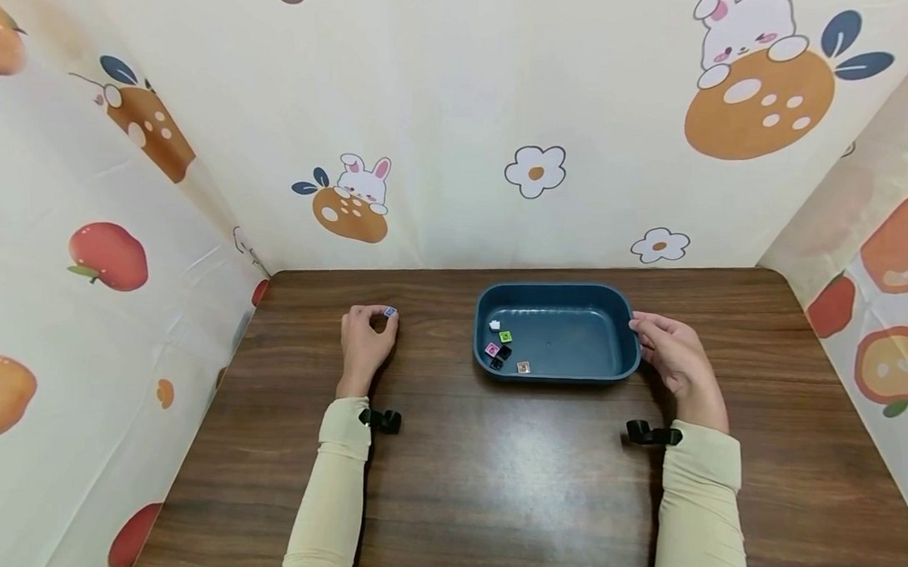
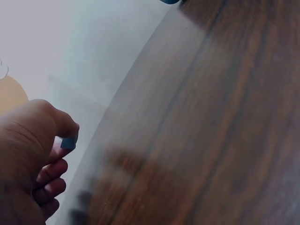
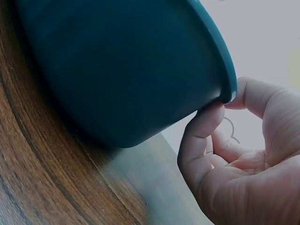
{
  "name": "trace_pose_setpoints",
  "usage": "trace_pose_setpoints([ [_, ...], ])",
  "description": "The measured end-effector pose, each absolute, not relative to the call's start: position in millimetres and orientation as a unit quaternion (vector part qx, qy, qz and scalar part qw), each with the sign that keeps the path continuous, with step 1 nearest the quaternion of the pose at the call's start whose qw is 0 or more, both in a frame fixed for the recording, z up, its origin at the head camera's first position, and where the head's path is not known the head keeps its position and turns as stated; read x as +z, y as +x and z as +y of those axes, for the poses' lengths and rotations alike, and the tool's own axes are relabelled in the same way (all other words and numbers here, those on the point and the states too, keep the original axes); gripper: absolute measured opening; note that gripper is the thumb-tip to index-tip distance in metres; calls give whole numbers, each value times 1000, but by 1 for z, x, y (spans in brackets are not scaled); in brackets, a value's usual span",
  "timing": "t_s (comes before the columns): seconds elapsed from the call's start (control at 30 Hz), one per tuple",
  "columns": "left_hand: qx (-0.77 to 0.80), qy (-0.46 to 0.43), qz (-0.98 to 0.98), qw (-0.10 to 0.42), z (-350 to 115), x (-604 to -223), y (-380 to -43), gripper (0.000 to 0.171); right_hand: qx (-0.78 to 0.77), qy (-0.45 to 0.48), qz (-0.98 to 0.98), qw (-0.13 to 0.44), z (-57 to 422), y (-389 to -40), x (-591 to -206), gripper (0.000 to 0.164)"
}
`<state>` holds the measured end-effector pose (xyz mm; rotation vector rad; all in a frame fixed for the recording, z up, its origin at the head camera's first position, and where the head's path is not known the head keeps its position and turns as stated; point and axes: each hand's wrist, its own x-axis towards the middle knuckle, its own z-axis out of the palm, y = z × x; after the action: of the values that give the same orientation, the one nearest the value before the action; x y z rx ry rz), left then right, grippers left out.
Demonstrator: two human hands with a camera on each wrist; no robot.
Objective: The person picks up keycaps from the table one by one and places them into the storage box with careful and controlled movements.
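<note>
Between thumb and forefinger my left hand (image 1: pixel 367 341) pinches a small blue cube (image 1: pixel 389 312), held over the table left of the tray. In the left wrist view the cube (image 2: pixel 68 143) looks dark and pokes out between the fingertips. My right hand (image 1: pixel 677 354) pinches the right rim of a dark blue rectangular tray (image 1: pixel 556 376); the right wrist view shows thumb and finger on that rim (image 3: pixel 228 89). Inside the tray's left part lie several small cubes: a white one (image 1: pixel 494 326), a green one (image 1: pixel 505 337), a pink one (image 1: pixel 492 350), black ones (image 1: pixel 505 352) and a tan one (image 1: pixel 524 367).
The brown wood-grain table (image 1: pixel 521 503) reaches back to a curtain (image 1: pixel 445 108) printed with rabbits, fruit and flowers, which also hangs at both sides. Black camera mounts (image 1: pixel 382 420) sit on both wrists over cream sleeves (image 1: pixel 326 504).
</note>
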<state>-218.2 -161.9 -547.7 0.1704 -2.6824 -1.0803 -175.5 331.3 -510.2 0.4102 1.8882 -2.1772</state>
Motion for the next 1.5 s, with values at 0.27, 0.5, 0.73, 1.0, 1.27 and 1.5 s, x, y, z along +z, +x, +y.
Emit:
trace_pose_setpoints([
  [0.27,-375,51,-916,132,-159,-536,-219,30,-753,142,632,114,332,-175,-511,17],
  [0.5,-379,40,-914,142,-157,-530,-218,29,-758,146,625,113,332,-176,-512,18],
  [0.73,-374,40,-917,132,-151,-524,-215,28,-761,145,622,114,331,-176,-511,18],
  [1.0,-375,32,-917,135,-144,-517,-214,28,-761,148,621,112,331,-176,-510,17],
  [1.27,-370,28,-918,138,-139,-511,-213,27,-762,146,621,112,330,-177,-510,15],
  [1.5,-378,11,-914,150,-136,-504,-213,28,-761,147,622,109,330,-177,-510,15],
])
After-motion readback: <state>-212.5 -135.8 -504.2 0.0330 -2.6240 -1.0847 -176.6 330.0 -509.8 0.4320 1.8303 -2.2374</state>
